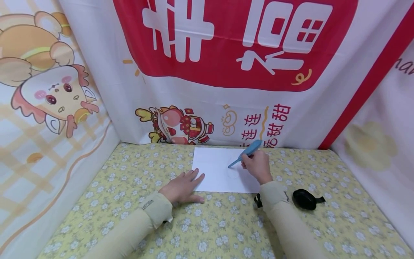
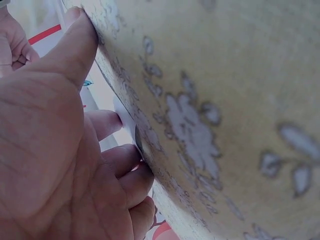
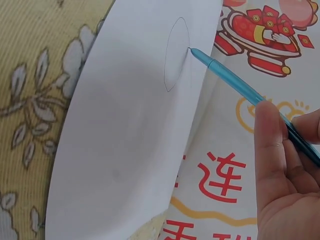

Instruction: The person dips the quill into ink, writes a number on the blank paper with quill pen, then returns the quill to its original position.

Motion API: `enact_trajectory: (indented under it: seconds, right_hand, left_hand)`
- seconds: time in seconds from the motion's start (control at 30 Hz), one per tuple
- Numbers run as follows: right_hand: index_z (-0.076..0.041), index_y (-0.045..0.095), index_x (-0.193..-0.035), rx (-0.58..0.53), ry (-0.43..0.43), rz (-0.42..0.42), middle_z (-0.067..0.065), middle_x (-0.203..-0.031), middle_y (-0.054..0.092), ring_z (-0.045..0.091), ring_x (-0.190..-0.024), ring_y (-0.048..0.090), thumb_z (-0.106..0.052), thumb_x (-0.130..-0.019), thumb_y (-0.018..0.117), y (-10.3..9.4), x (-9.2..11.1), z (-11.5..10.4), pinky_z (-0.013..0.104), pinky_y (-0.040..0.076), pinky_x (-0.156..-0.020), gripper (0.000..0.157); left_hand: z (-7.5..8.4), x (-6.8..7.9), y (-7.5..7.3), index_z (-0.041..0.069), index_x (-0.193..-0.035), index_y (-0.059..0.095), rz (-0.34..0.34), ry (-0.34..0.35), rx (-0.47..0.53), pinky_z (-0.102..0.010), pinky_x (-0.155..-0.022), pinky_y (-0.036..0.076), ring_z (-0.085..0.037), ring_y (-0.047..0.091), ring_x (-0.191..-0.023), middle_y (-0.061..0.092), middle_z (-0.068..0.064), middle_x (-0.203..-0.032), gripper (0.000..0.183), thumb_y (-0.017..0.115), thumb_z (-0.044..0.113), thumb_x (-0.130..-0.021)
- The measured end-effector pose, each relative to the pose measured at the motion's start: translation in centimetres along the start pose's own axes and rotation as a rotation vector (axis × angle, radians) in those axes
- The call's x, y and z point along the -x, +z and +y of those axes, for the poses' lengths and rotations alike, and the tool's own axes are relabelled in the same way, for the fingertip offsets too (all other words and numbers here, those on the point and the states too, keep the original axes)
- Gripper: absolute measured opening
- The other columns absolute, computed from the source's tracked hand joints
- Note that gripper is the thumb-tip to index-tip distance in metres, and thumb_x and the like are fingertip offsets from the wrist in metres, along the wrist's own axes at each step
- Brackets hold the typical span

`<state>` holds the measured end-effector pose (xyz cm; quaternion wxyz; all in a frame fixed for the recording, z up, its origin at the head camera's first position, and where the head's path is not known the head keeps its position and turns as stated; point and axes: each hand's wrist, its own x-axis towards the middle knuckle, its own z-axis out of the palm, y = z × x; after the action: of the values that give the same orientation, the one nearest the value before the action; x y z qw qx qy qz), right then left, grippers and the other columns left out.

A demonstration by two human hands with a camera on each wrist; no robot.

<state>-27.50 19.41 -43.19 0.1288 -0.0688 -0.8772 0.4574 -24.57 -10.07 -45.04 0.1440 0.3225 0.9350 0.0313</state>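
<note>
A white sheet of paper (image 1: 211, 176) lies on the flowered tablecloth. My right hand (image 1: 258, 166) pinches a blue pen (image 1: 253, 147) with a wide, feather-like top, and its tip meets the sheet. In the right wrist view, a thin pointed oval (image 3: 166, 70) is drawn on the paper, and the pen tip touches near a faint line beside it. Spread fingers of my left hand (image 1: 182, 187) rest at the sheet's left edge, with the thumb pointing right over the cloth. The left wrist view shows that palm (image 2: 45, 165) from close up.
To the right of my right forearm lies a black rounded object (image 1: 304, 199) with a short tab. A small black strap (image 1: 257, 200) shows beside the right cuff. Printed fabric (image 1: 223, 81) hangs behind the table's back edge, with more fabric hanging at both sides.
</note>
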Motion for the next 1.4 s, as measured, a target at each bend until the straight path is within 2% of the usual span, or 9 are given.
enact_trajectory:
  seconds: [0.33, 0.5, 0.7, 0.87, 1.03, 1.23, 1.4]
  right_hand:
    - [-0.007, 0.074, -0.078, 0.021, -0.069, 0.014, 0.003, -0.063, 0.068, 0.019, -0.057, 0.064, -0.015, -0.092, 0.062, 0.2, -0.2, 0.0, 0.032, 0.051, -0.052, 0.019]
    - [-0.007, 0.075, -0.083, -0.005, -0.118, 0.024, 0.003, -0.065, 0.068, 0.020, -0.059, 0.063, -0.017, -0.094, 0.061, -0.2, 0.2, 0.2, 0.033, 0.051, -0.053, 0.021]
    - [-0.006, 0.075, -0.085, -0.062, -0.192, 0.149, 0.003, -0.066, 0.067, 0.021, -0.057, 0.063, -0.017, -0.094, 0.062, -2.1, 0.6, -0.7, 0.035, 0.052, -0.050, 0.019]
    - [-0.008, 0.073, -0.086, -0.053, -0.240, 0.177, 0.004, -0.068, 0.067, 0.021, -0.059, 0.062, -0.019, -0.097, 0.063, -3.7, 0.8, -1.7, 0.035, 0.052, -0.050, 0.019]
    - [-0.008, 0.070, -0.087, -0.003, -0.254, 0.203, 0.005, -0.071, 0.068, 0.020, -0.060, 0.063, -0.021, -0.097, 0.064, -4.6, 1.0, -1.9, 0.035, 0.053, -0.051, 0.017]
    - [-0.004, 0.072, -0.090, 0.104, -0.347, 0.258, 0.006, -0.070, 0.069, 0.019, -0.057, 0.063, -0.019, -0.097, 0.065, -5.7, 1.2, -1.5, 0.035, 0.052, -0.048, 0.018]
    - [-0.003, 0.072, -0.091, 0.112, -0.411, 0.305, 0.007, -0.067, 0.067, 0.020, -0.051, 0.057, -0.016, -0.097, 0.065, -6.9, 1.5, -1.5, 0.036, 0.046, -0.045, 0.017]
  left_hand:
    - [0.1, 0.0, -0.2, 0.012, -0.162, 0.023, -0.005, 0.006, 0.001, -0.053, -0.122, 0.016, -0.036, 0.015, -0.151, 0.015, -0.017, -0.166, 0.093, 0.056, 0.066, -0.093]
    - [0.0, -0.1, 0.0, 0.013, -0.162, 0.022, -0.006, 0.004, 0.006, -0.053, -0.122, 0.016, -0.036, 0.015, -0.151, 0.015, -0.017, -0.166, 0.093, 0.057, 0.065, -0.093]
    - [0.0, -0.2, 0.1, 0.013, -0.162, 0.021, -0.008, 0.014, 0.007, -0.053, -0.122, 0.016, -0.036, 0.015, -0.151, 0.014, -0.017, -0.166, 0.093, 0.055, 0.066, -0.093]
    - [-0.1, 0.0, -0.2, 0.012, -0.162, 0.023, -0.002, 0.026, 0.008, -0.053, -0.121, 0.017, -0.036, 0.017, -0.151, 0.015, -0.018, -0.165, 0.092, 0.056, 0.064, -0.094]
    - [-0.1, 0.1, -0.2, 0.012, -0.162, 0.023, -0.003, 0.028, 0.005, -0.054, -0.121, 0.018, -0.036, 0.017, -0.151, 0.016, -0.018, -0.165, 0.092, 0.056, 0.064, -0.094]
    - [0.0, 0.1, 0.0, 0.012, -0.162, 0.022, -0.011, 0.015, 0.010, -0.053, -0.121, 0.017, -0.036, 0.016, -0.151, 0.015, -0.018, -0.166, 0.093, 0.056, 0.065, -0.093]
    - [0.0, 0.0, 0.0, 0.012, -0.162, 0.022, -0.007, 0.015, 0.002, -0.054, -0.121, 0.017, -0.037, 0.015, -0.151, 0.015, -0.018, -0.165, 0.094, 0.056, 0.066, -0.093]
